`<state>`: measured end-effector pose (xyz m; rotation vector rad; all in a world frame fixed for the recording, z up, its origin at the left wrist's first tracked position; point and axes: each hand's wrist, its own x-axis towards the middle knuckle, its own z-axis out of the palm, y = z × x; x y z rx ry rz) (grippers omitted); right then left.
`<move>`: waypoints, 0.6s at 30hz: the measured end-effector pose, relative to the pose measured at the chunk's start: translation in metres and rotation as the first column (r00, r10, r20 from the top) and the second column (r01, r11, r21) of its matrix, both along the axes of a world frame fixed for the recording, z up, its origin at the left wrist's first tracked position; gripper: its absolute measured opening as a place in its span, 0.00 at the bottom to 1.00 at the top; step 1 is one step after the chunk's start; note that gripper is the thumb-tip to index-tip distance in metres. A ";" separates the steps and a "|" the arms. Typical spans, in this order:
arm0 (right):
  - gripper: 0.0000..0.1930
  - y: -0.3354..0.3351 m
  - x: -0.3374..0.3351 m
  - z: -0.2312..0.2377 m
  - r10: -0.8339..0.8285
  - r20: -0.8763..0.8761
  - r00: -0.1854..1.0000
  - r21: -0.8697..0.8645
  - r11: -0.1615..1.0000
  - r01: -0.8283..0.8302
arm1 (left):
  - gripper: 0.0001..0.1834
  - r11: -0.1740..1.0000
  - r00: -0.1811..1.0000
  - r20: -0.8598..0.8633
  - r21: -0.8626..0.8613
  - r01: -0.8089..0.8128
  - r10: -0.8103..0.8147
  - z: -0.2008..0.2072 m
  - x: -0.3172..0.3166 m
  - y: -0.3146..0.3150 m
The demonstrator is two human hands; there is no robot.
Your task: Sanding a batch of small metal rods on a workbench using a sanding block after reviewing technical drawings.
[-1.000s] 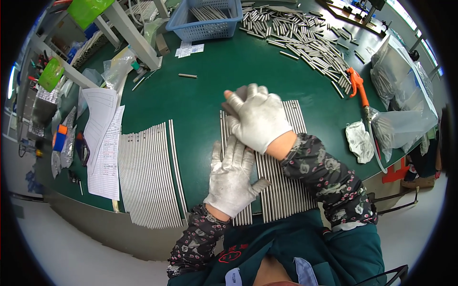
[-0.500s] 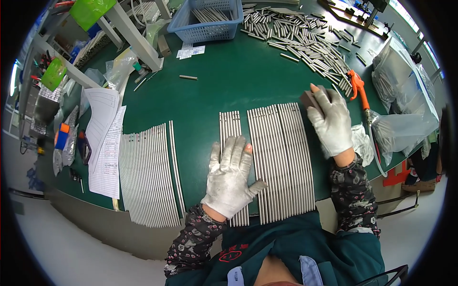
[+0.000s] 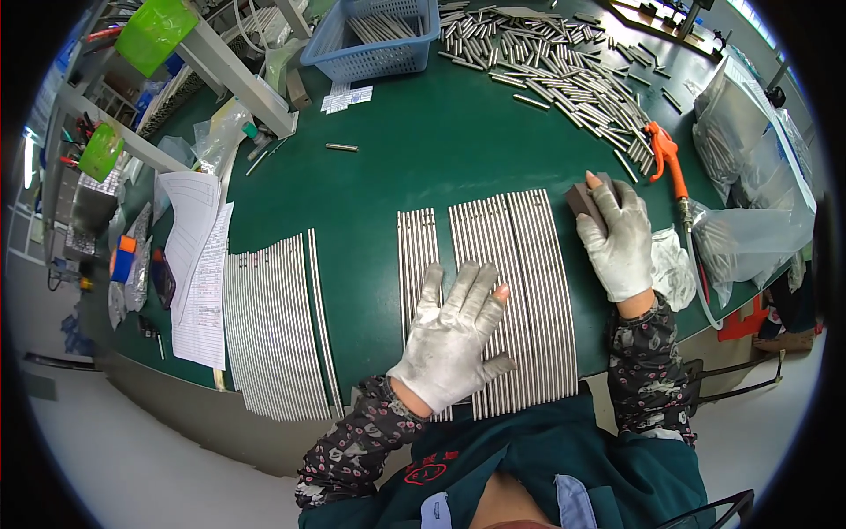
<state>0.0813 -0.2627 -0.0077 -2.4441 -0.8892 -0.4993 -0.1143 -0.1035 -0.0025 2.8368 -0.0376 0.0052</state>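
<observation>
My left hand (image 3: pixel 451 339), in a whitish glove with bare fingertips, lies with fingers spread over a narrow row of thin metal rods (image 3: pixel 416 256) and the left edge of a wide row of rods (image 3: pixel 533 300). It covers the near part of the narrow row. Just right of the wide row, my right hand (image 3: pixel 619 245), gloved the same way, is closed around a dark brown block (image 3: pixel 582 203) on the green table. Farther left lies another wide row of rods (image 3: pixel 273 326), with a slim pair of rods (image 3: pixel 322 309) set slightly apart.
Short metal pins (image 3: pixel 564 75) are heaped at the back right, near a blue basket (image 3: pixel 374 60). An orange air gun (image 3: pixel 665 159) and clear bags (image 3: pixel 745 234) lie at the right. Paper sheets (image 3: pixel 198 291) border the left row. One loose pin (image 3: pixel 342 147) lies farther back.
My left hand has slid rightward from the narrow row onto the edge of the wide row. My right hand, with the block, has shifted slightly nearer and to the right.
</observation>
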 end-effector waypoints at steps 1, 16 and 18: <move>0.25 0.000 0.000 0.000 -0.003 -0.002 1.000 0.000 1.000 0.003 | 0.51 1.000 1.000 -0.002 0.000 0.003 -0.003 -0.001 0.000 0.001; 0.23 0.084 -0.038 0.037 0.237 -0.064 0.969 -0.206 0.947 -0.245 | 0.46 1.000 1.000 0.015 -0.001 -0.010 0.010 0.000 -0.003 0.002; 0.24 0.106 -0.049 0.030 0.281 -0.044 0.959 -0.233 0.930 -0.284 | 0.47 1.000 0.999 0.034 0.018 -0.024 0.023 -0.003 -0.005 0.004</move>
